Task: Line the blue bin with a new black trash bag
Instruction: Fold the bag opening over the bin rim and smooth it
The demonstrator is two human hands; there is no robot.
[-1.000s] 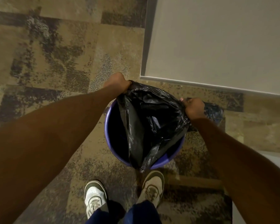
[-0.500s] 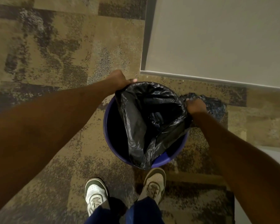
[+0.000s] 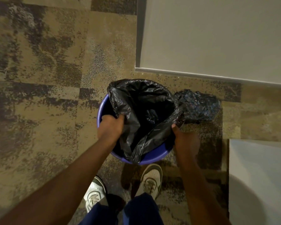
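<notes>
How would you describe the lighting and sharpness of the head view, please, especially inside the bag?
Head view: dim, warm light; the black trash bag shows faint sheen on its creases, but its interior is lost in shadow. The left hand and right hand look soft, the forearms blurrier. Wide-angle distortion bends the wall edge.

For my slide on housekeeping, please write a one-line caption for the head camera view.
Both hands, left and right, spread a black trash bag over the blue bin on carpet.

No text, label or number can be read anywhere.
</notes>
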